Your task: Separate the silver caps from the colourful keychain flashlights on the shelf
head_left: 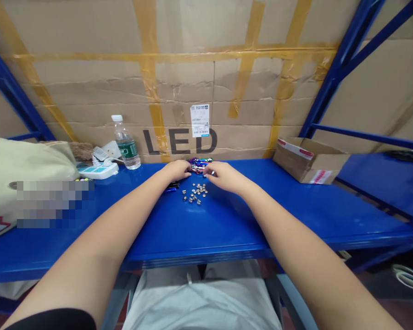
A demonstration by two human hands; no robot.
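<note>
Shiny multicoloured metallic pieces (200, 164) lie in a heap on the blue tabletop, too small to name. My left hand (177, 170) rests at the heap's left edge, thumb and fingers apart around its near side. At the right edge, my right hand (224, 176) has its fingers curled in a pinch; whatever is between the fingertips is too small to make out. Several small round silver metal pieces (198, 190) are scattered in front of both hands. Black and blue slim pieces (172, 187) lie beneath my left wrist, partly hidden by it.
A water bottle (126, 145) stands at the back left, beside a white power strip (99, 170). A pale bag (27, 160) fills the left side. An open cardboard box (304, 162) sits at right. Behind the blue table (199, 233) rises a large taped carton (179, 96).
</note>
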